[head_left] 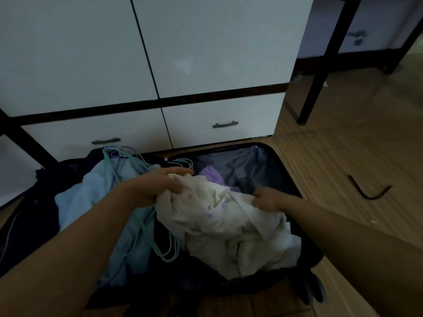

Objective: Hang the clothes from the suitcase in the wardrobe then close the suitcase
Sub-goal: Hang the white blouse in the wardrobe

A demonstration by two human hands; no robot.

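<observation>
Kneeling over the open suitcase [288,172] on the floor, we read the scene from left to right. At the far left a dark garment [43,195] spills over the case's edge, and beside it lies a pale blue garment [91,195], soft and fleecy-looking. Across that sprawls a tangle of thin hangers [146,234], mint and lilac, wiry and smooth.

Our left hand [158,185] comes next, fingers curled round the upper left corner of the white garment [229,229]. That garment is the thing in hand: a crumpled, thin, matte cloth heaped in the right half of the case, its long axis running from our left hand down and to the right. Our right hand [266,200] pinches a fold on its right edge. Both hands are on it, well apart, the left hand higher and nearer the hangers, so we judge that hand the likelier one to reach for a hanger.

Behind the white heap peeks a purple garment [211,176] against grey lining. Beyond the case stands the wardrobe [206,53], doors closed, white and glossy, with two drawers beneath. To the right, wooden flooring.
</observation>
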